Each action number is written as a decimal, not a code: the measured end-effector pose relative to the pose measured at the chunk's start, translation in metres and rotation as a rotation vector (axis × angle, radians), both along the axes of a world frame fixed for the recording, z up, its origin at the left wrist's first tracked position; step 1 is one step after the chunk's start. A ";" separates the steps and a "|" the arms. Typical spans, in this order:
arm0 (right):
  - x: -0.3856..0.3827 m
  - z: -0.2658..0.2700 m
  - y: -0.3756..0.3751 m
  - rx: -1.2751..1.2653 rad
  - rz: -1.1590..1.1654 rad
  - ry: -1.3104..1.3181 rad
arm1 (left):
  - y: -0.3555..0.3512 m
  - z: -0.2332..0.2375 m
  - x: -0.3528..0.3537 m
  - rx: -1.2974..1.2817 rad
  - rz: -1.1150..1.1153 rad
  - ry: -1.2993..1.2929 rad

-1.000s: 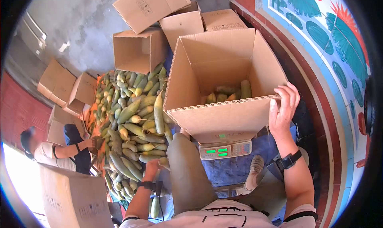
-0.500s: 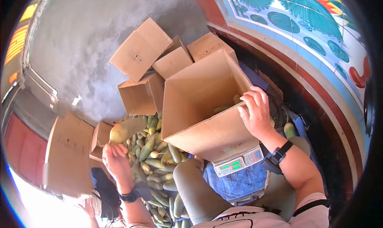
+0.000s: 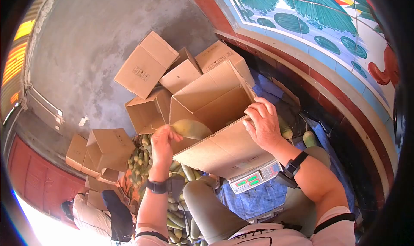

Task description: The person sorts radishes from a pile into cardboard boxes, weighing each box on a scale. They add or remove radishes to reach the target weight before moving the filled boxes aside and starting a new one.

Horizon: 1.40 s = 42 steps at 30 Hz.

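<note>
My left hand (image 3: 163, 141) is closed in a pinch at the narrow end of a big green radish (image 3: 192, 128). The pale green radish lies across the mouth of an open cardboard box (image 3: 220, 153), partly inside the near left corner. My right hand (image 3: 264, 124) grips the box's right rim, thumb outside and fingers over the edge. Under the box's near side is a digital scale (image 3: 248, 183) with lit green displays. From this angle the box's bottom is hidden.
A pile of green radishes (image 3: 140, 162) lies left of the box. Several cardboard boxes (image 3: 146, 65) are stacked behind it. A person in a light shirt (image 3: 92, 216) bends among more boxes at the lower left. Blue sheeting (image 3: 241, 203) covers the floor near my legs.
My left hand has carried the radish rightward from above the pile to the box's mouth. At the left, the large box has shifted and the other person has come further into view.
</note>
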State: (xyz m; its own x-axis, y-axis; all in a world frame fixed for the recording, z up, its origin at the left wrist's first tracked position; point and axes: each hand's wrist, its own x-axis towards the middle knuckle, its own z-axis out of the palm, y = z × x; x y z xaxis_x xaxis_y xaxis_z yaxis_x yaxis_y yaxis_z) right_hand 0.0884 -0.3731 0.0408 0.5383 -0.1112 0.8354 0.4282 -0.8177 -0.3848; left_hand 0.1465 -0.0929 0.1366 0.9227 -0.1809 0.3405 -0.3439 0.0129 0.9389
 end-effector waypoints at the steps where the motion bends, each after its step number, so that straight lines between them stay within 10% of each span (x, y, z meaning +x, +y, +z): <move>1: 0.000 0.000 0.000 0.002 -0.001 0.000 | -0.001 -0.003 0.003 0.166 -0.022 -0.007; 7: 0.001 0.000 0.001 0.012 0.013 0.005 | -0.009 -0.014 -0.003 0.874 -0.010 -0.158; 19: 0.004 -0.003 -0.001 -0.029 -0.019 -0.036 | 0.037 -0.053 -0.084 0.849 0.317 -0.610; 42: 0.018 -0.010 -0.003 -0.004 -0.075 -0.193 | 0.099 -0.137 -0.133 1.102 0.449 -0.406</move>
